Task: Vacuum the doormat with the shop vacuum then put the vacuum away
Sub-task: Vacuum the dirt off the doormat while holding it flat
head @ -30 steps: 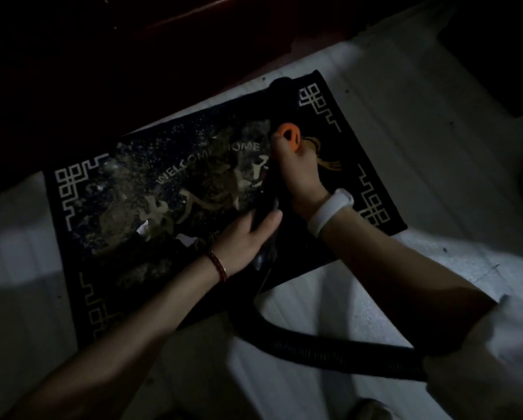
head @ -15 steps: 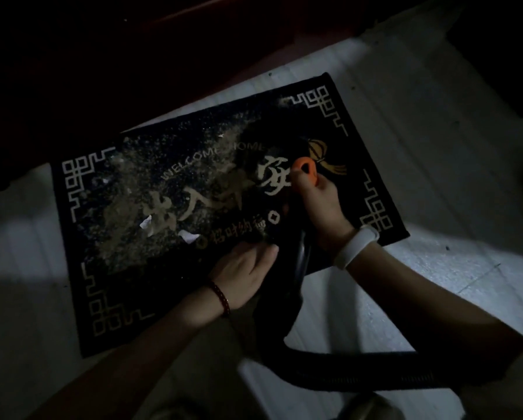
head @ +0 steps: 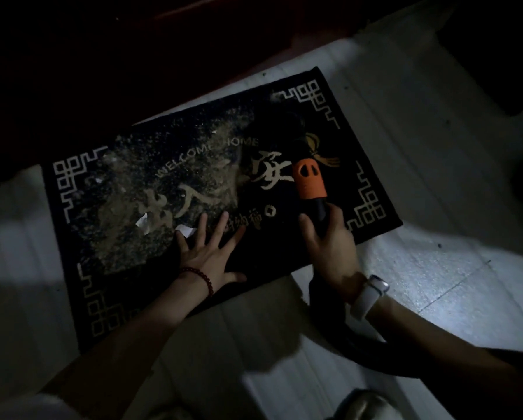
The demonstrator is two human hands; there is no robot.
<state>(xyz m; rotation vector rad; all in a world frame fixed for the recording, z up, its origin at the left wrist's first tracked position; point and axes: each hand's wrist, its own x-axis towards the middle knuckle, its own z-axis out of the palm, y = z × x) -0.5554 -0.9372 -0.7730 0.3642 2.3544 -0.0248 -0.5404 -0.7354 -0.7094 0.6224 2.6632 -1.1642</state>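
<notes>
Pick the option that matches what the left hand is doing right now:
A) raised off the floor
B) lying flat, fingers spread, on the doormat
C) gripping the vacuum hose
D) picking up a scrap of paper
B: the left hand lies with fingers spread on the doormat, while the right hand grips the vacuum wand.

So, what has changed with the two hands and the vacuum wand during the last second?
The left hand let go of the vacuum wand and now lies flat, fingers spread, on the doormat. The right hand slid down the wand, away from the orange collar, which is now uncovered. The wand was pulled back toward the person, leaving a cleaner strip. The debris on the mat's left half and the paper scraps stayed.
</notes>
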